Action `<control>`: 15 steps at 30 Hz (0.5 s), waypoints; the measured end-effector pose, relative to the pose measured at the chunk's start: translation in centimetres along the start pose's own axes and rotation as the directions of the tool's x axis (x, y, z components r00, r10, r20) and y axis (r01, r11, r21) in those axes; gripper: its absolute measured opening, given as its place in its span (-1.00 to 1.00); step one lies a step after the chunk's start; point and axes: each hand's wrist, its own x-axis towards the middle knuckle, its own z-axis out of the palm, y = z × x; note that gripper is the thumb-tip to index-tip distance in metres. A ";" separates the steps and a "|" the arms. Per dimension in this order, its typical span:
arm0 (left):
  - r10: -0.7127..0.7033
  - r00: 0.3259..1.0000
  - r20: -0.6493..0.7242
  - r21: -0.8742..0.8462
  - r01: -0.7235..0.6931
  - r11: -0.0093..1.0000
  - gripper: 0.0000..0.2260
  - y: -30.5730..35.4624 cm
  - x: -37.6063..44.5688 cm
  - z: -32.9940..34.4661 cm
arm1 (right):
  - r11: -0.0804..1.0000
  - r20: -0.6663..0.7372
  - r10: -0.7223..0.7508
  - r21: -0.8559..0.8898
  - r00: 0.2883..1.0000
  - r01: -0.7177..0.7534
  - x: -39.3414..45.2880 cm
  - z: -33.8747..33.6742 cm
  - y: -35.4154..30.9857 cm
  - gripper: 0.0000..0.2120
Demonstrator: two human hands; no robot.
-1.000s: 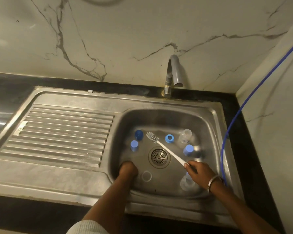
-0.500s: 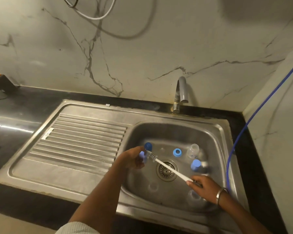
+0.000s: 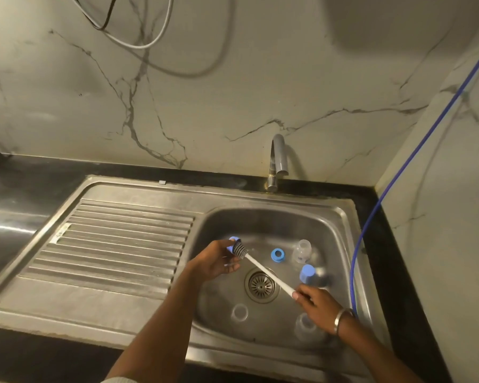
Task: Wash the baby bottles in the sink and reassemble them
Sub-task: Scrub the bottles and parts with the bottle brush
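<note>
My left hand (image 3: 215, 262) holds a small blue bottle cap (image 3: 233, 239) over the left side of the sink basin (image 3: 340, 217). My right hand (image 3: 317, 304) grips the white handle of a bottle brush (image 3: 266, 270), whose dark bristle head touches the cap. On the basin floor lie a blue screw ring (image 3: 277, 255), a clear bottle (image 3: 302, 249), a blue-capped piece (image 3: 307, 273), a clear ring (image 3: 239, 312) and a clear bottle (image 3: 306, 326) at the front right.
The drain strainer (image 3: 261, 285) sits mid-basin. A grey tap (image 3: 277, 161) stands behind the basin, not running. The ribbed drainboard (image 3: 116, 244) lies to the left. A blue hose (image 3: 398, 175) runs down the right wall. Cables hang on the marble wall above.
My left hand rose from the basin's front left, picked up a blue cap and lifted it. My right hand brought the brush head onto the cap. The camera view tilted upward.
</note>
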 end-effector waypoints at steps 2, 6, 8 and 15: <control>0.016 1.000 0.001 -0.060 -0.015 0.998 -0.85 0.0 0.1 0.1 | 1.000 0.015 0.016 0.015 1.000 -0.016 0.2 0.4 -0.1 -0.80; 0.023 1.000 0.017 -0.144 -0.020 0.989 -0.78 -0.3 0.6 0.2 | 1.000 0.019 -0.009 0.006 1.000 0.009 0.4 0.9 -0.3 -0.86; 0.037 0.999 0.022 -0.153 -0.033 0.988 -0.73 -0.5 0.9 0.3 | 1.000 0.014 -0.019 -0.001 1.000 0.019 0.4 1.0 -0.5 -0.80; 0.087 0.996 0.037 -0.143 -0.081 0.986 -0.74 -0.8 1.4 -0.2 | 0.971 0.070 0.090 0.216 0.993 -0.104 0.4 1.6 -0.9 -0.85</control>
